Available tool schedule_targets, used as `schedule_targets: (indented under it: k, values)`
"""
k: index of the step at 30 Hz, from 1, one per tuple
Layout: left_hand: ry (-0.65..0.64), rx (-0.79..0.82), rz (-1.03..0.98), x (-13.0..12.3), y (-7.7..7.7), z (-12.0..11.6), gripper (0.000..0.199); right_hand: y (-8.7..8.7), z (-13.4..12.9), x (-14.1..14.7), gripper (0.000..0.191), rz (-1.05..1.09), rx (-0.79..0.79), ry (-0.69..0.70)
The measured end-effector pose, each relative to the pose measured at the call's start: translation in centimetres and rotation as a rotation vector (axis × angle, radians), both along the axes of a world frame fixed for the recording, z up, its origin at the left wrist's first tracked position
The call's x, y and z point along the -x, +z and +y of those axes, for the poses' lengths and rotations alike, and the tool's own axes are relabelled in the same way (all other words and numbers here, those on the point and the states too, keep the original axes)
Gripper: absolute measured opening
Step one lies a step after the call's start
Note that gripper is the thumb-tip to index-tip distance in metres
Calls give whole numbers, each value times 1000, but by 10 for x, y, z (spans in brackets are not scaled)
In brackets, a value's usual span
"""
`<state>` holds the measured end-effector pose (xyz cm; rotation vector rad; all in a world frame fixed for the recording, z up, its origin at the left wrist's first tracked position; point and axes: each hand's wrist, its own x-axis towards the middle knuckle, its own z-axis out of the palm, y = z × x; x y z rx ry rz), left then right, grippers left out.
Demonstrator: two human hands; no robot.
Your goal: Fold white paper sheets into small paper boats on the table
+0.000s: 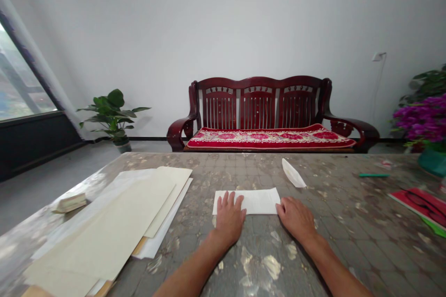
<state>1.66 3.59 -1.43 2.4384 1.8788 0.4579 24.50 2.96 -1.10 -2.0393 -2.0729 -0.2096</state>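
White paper (261,200) against left hand (229,217) and right hand (294,218), grips released; cream sheets (104,232) alongside

My right hand (294,218) can slide across the marbled tabletop (348,213) until the red booklet (420,206) blocks it; the stacked cream paper sheets (104,227) hem in my left hand (230,218), and the folded white paper (293,172) sits straight ahead.

bright window (24,74) light, warped edges
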Motion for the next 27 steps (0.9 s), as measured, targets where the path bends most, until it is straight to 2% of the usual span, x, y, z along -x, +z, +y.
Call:
schedule_targets:
  k: [3,5,7,9,11,13,18,22,24,27]
  values:
    - [-10,-21,11,-4,-16,0,46,-1,-2,-2,21,-2,-57,-14]
    - [-16,-38,17,-2,-23,1,49,-2,-3,-3,15,2,-136,37]
    - [-22,-53,15,0,-26,2,50,-3,-5,-2,26,25,-191,164]
    - [-23,-62,13,1,-26,1,50,-5,-8,2,36,67,-182,347]
    - [-26,-67,13,1,-24,0,50,-8,-12,10,41,125,-115,502]
    - [-28,-63,18,0,-20,-1,50,-11,-15,22,47,207,-11,567]
    - [-24,4,95,0,-17,-2,55,-14,-10,65,61,471,206,515]
    - [-20,-6,155,1,-23,1,57,-11,4,93,64,647,267,428]
    - [-25,-11,180,3,-25,2,57,-10,8,99,66,605,277,409]
    - [-43,-23,187,9,-23,2,53,-10,7,94,67,434,280,392]
